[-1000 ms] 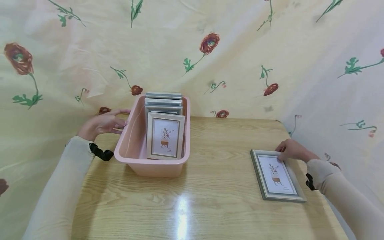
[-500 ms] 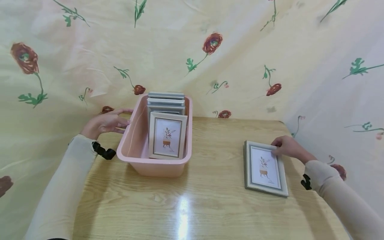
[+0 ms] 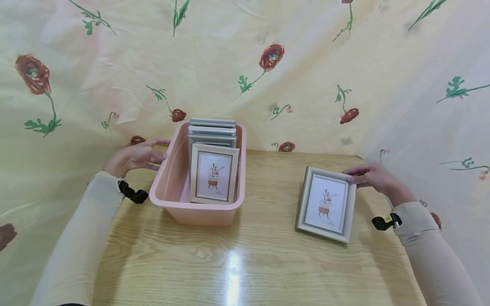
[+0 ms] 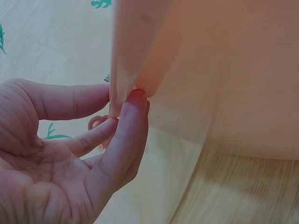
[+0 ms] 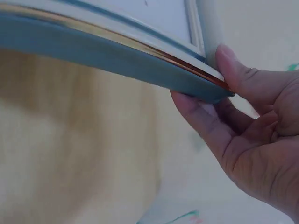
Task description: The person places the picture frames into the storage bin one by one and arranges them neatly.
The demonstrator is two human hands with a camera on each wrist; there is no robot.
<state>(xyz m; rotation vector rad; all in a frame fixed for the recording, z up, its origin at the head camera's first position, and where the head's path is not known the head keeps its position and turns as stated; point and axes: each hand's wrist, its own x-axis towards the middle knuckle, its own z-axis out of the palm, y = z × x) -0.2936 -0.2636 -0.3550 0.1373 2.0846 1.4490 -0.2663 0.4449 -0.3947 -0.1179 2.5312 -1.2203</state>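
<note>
A pink plastic bin stands on the left part of the table. My left hand pinches its left rim between thumb and fingers, as the left wrist view shows close up. Several picture frames stand upright in the bin; the front picture frame carries a print of a potted plant. Over the right side of the table, my right hand grips another picture frame by its far right corner. In the right wrist view the thumb lies on the frame's face and the fingers are under its blue-grey edge.
The wooden table has a back edge right against a hanging floral cloth. Wood surface lies between the bin and the held frame. A bright light reflection shows near the front.
My right hand has lifted the picture frame from the table and brought it leftward and farther back, turning it slightly. My left hand keeps its hold on the bin's rim.
</note>
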